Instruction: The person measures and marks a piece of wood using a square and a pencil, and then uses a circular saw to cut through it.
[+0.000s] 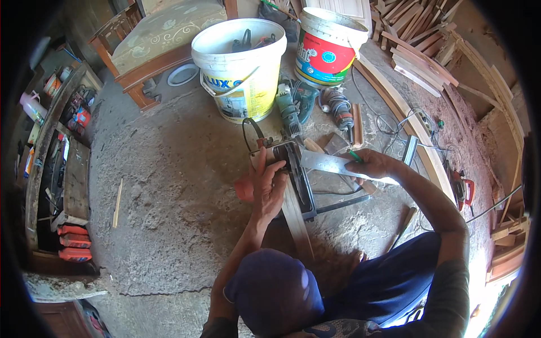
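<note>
- Down on the concrete floor [169,186], in front of a person crouched low, a long wooden strip [297,221] lies with its long axis running from the person's body away toward the buckets; a dark power saw [296,169] sits across its far part
- left hand [269,187] rests on the strip and the saw's near side, fingers curled down over them, pressing rather than pinching; it is the hand nearer the strip
- right hand [373,164] lies to the right of the saw, fingers closed on a flat metal blade [329,164] that reaches leftward to the saw, crosswise to the strip; a green pencil [355,155] pokes out by the fingers
- beyond the saw stand a white bucket [239,70] and a second, red-and-white bucket [327,48]; two power tools [315,107] lie between; loose wood offcuts [417,50] pile up at far right
</note>
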### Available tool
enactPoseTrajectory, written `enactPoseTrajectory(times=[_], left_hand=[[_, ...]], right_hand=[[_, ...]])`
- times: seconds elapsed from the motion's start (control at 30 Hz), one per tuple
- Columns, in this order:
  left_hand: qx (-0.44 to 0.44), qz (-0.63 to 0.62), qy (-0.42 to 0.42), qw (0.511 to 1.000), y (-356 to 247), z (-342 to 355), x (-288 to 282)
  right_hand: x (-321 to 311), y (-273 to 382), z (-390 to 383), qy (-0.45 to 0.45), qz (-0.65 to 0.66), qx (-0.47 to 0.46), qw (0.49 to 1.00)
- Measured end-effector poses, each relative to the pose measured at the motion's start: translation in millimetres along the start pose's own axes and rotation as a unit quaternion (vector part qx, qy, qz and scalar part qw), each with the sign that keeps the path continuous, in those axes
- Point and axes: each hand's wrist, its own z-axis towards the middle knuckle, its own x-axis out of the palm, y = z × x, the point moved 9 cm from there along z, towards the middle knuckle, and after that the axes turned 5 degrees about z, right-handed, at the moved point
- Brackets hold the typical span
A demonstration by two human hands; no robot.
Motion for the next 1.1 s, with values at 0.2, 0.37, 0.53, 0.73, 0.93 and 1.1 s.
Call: enactPoseTrajectory(times=[0.2, 0.37, 0.53, 0.73, 0.93, 1.1], left_hand=[[-0.028, -0.011, 0.026, 0.999, -11.6, 4.6, 9.7], [-0.035, 0.024, 0.032, 0.999, -5.9, 3.2, 11.6], [-0.063, -0.015, 0.031, 0.997, -3.8, 1.5, 14.5], [-0.043, 0.009, 0.062, 0.997, -2.0, -6.6, 13.8], [-0.038, -0.014, 0.046, 0.998, -14.6, -27.0, 11.3], [-0.023, 0.037, 0.058, 0.997, -11.7, -45.6, 8.9]], right_hand=[[-10.2, -12.8, 1.9, -0.029, -0.02, 0.036, 0.999], [-15.8, -24.0, 1.9, -0.029, -0.022, 0.034, 0.999], [-18.9, -26.2, -0.1, -0.03, -0.053, 0.056, 0.997], [-14.4, -13.5, -5.7, -0.024, -0.082, 0.071, 0.994], [-0.6, -15.1, -12.7, 0.02, -0.208, 0.074, 0.975], [11.4, -8.6, -12.7, 0.024, -0.299, 0.018, 0.954]])
